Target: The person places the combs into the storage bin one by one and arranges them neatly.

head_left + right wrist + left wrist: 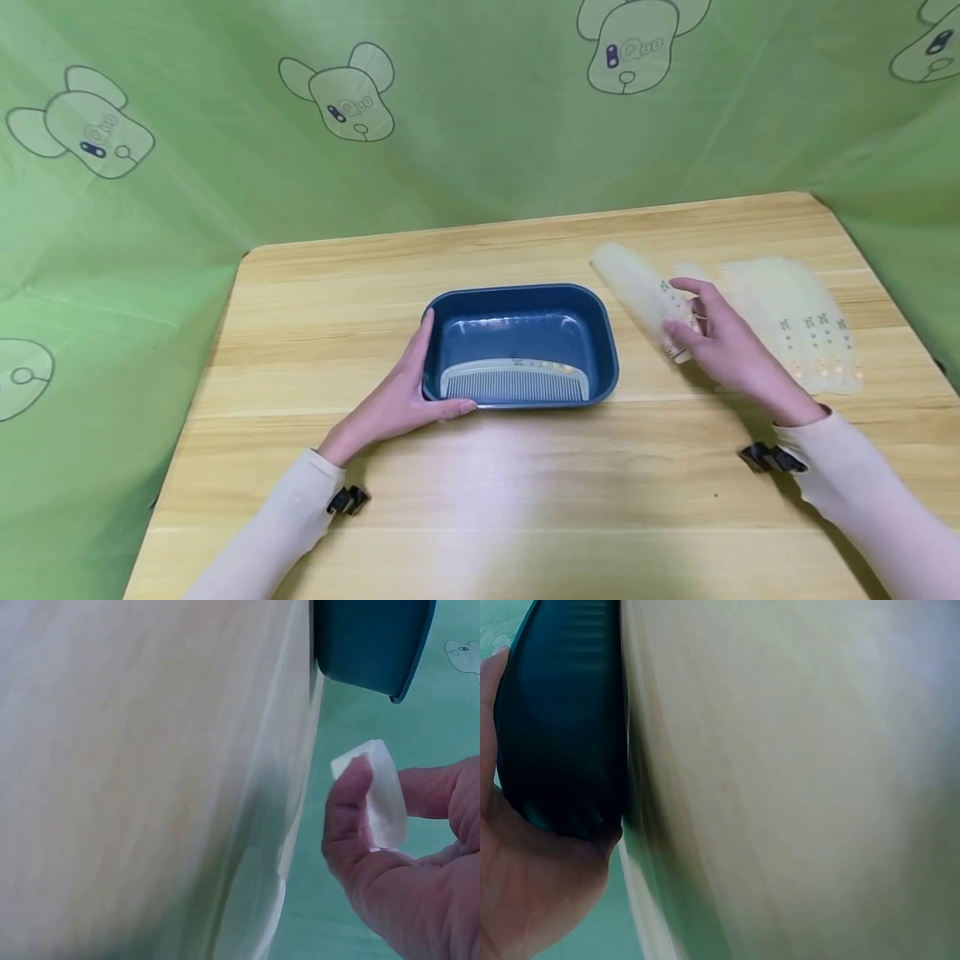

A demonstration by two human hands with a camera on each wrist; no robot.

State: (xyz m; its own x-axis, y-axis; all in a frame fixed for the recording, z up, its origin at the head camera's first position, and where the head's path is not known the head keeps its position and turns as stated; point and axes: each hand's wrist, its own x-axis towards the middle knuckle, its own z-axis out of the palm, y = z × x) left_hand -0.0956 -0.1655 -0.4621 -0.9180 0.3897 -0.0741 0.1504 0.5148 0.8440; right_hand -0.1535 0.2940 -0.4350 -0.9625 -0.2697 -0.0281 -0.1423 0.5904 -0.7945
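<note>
My right hand pinches a pale translucent comb near its printed end, between thumb and fingers. The comb slants up and left, to the right of a blue plastic basin. The right wrist view shows the comb end-on in the grip. Around the basin's near left corner, my left hand is spread, thumb along the front wall and fingers straight along the left side. Inside the basin another comb lies by the front wall, teeth toward me.
Several more pale combs lie overlapping on the right of the wooden table, beyond my right hand. A green printed cloth hangs behind and beside the table. Each sleeve carries a small black clip-like device near the wrist.
</note>
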